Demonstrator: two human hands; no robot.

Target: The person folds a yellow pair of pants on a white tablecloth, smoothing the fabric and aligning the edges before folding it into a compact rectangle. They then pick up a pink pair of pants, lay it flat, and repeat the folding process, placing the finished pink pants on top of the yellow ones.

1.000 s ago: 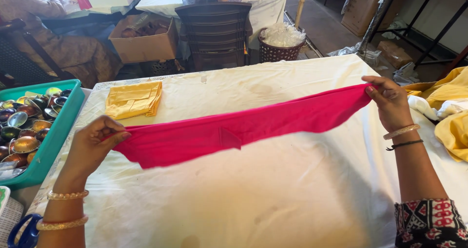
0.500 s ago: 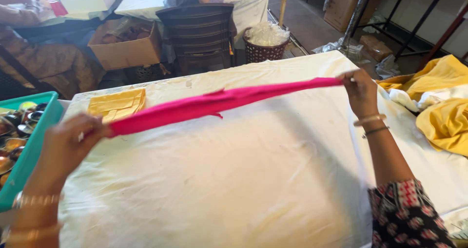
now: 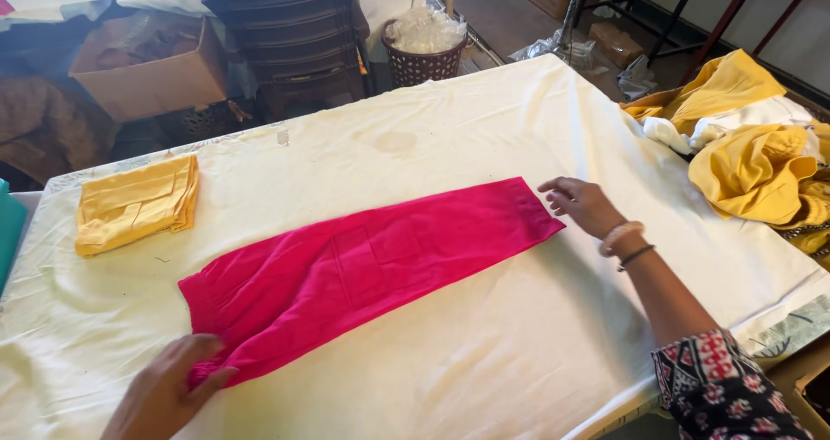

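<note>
While both hands are down on the cloth-covered bench (image 3: pixel 450 129), one pink folded cloth (image 3: pixel 363 267) lies flat across its middle, running as a long band from about 8 o'clock to 2 o'clock. Left hand (image 3: pixel 169 392) at the 7 o'clock corner of the view: fingers pressed on the gathered near end of the pink cloth, thumb alongside; whether it pinches the fabric or only presses it, cannot tell. Right hand (image 3: pixel 584 205) at 3 o'clock of the band: fingers loosely spread, not closed on anything, tips at or just beside the far end of the cloth; two bangles on that wrist. The two hands are well apart, one at each end of the band. Other cloth counted: one folded yellow piece (image 3: pixel 134 202) at 10 o'clock on the bench, apart from the pink one; one loose heap of yellow and white fabric (image 3: pixel 752 155) at 2 to 3 o'clock, at the bench's right edge. Beyond the bench at 12 o'clock: one dark plastic chair (image 3: pixel 298 34), one woven basket (image 3: pixel 424 55) holding clear plastic, one open cardboard box (image 3: pixel 143 68) at 11 o'clock. One sliver of a teal tray (image 3: pixel 7 232) at 9 o'clock.
</note>
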